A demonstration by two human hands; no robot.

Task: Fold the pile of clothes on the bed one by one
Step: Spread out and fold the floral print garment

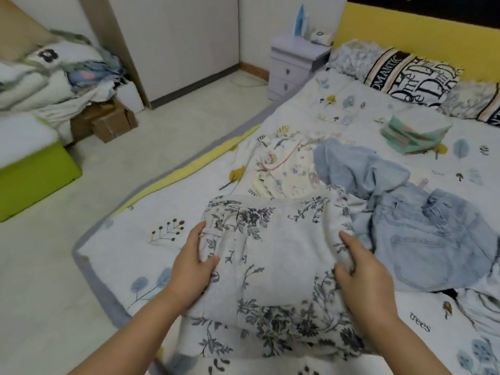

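Observation:
A white garment with a dark floral print [276,255] lies in front of me on the bed [167,201]. My left hand [192,263] grips its left edge, thumb on top and fingers tucked under the cloth. My right hand [362,272] grips its right edge the same way. Behind it lie a cream garment with cartoon prints [284,166] and crumpled light-blue denim clothes [405,212]. A folded mint-green and white stack [414,133] sits farther back on the bed.
Pillows [414,77] lean against the yellow headboard. A white nightstand [295,66] stands at the bed's far left corner. Across the tiled floor [135,147] are cardboard boxes [111,123], heaped bedding [51,77] and a green-sided mattress [35,171].

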